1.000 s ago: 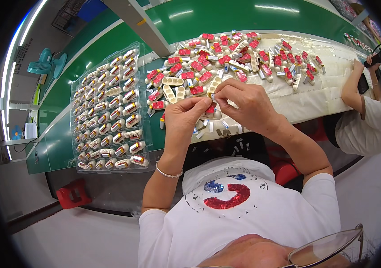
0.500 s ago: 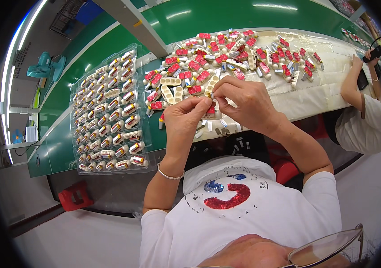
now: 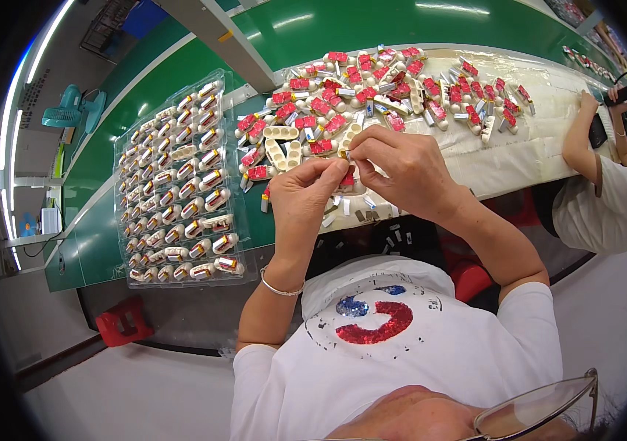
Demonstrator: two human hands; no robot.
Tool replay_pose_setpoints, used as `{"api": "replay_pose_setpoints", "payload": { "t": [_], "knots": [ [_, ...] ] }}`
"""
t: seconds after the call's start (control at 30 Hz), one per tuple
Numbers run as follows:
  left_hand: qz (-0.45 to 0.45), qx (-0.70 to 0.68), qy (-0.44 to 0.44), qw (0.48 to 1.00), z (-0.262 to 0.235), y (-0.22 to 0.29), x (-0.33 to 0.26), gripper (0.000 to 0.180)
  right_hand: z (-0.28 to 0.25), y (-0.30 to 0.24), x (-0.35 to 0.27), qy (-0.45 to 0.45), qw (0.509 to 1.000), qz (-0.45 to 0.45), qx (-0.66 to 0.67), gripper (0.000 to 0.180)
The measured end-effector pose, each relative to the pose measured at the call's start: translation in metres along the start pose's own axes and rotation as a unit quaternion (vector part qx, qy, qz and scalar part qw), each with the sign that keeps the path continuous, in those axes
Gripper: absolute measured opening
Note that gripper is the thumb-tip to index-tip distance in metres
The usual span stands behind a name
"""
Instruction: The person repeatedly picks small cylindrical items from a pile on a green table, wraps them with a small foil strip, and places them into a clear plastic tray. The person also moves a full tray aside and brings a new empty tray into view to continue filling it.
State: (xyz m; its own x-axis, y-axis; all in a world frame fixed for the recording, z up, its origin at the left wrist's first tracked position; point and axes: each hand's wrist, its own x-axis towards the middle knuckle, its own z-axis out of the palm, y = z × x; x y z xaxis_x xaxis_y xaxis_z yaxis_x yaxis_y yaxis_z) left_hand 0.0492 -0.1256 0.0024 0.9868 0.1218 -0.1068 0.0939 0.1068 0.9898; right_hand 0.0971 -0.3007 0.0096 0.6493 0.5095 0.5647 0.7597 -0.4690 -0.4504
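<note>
My left hand (image 3: 307, 189) is closed, thumb and forefinger pinched at a small part with a red patch (image 3: 348, 178), mostly hidden by the fingers. Fingertips of my right hand (image 3: 407, 167) meet it from the other side, also pinched; whatever they grip is too small to make out. Just beyond my hands lies a pile of cream rounded parts (image 3: 321, 107) with red labels and small silver blocks on short leads. Bare cream strips with round hollows (image 3: 281, 133) lie beside my left hand, at the near left of the pile.
At left, a clear plastic tray (image 3: 237, 176) holds rows of cream parts with silver-and-red blocks. A metal post (image 3: 232, 48) rises behind the pile. Loose silver pieces (image 3: 396, 234) lie below the table edge. Another person's arm (image 3: 582, 136) rests on the table at right.
My hands stay almost in place, with only a slight shift of the right fingers. The other person at far right has moved a little.
</note>
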Motion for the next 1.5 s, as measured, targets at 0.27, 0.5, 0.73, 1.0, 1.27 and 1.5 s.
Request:
{"api": "replay_pose_setpoints", "payload": {
  "t": [0.27, 0.5, 0.73, 1.0, 1.27, 1.5],
  "knots": [
    [-0.005, -0.006, 0.006, 1.000, 0.001, 0.003, -0.001, 0.016, 0.001, 0.001, 0.001, -0.004, 1.000, -0.013, 0.001, 0.011],
    [-0.009, -0.011, 0.012, 1.000, 0.001, 0.001, -0.001, 0.016, 0.003, -0.001, 0.001, 0.006, 1.000, -0.018, -0.020, 0.010],
    [-0.009, 0.008, 0.013, 1.000, -0.001, -0.002, 0.000, 0.017, 0.005, 0.002, 0.000, -0.013, 0.997, -0.039, -0.060, 0.009],
    [-0.001, 0.007, 0.017, 1.000, -0.001, -0.006, 0.000, 0.017, 0.011, 0.004, 0.001, 0.022, 0.996, -0.051, -0.066, 0.011],
    [0.001, 0.005, 0.018, 1.000, -0.001, -0.004, 0.000, 0.018, 0.013, 0.005, 0.005, 0.044, 0.998, -0.016, -0.042, 0.010],
    [-0.004, -0.075, -0.042, 0.996, -0.012, -0.002, 0.007, 0.016, -0.004, 0.023, 0.002, 0.058, 0.870, 0.197, 0.448, 0.004]
  ]
}}
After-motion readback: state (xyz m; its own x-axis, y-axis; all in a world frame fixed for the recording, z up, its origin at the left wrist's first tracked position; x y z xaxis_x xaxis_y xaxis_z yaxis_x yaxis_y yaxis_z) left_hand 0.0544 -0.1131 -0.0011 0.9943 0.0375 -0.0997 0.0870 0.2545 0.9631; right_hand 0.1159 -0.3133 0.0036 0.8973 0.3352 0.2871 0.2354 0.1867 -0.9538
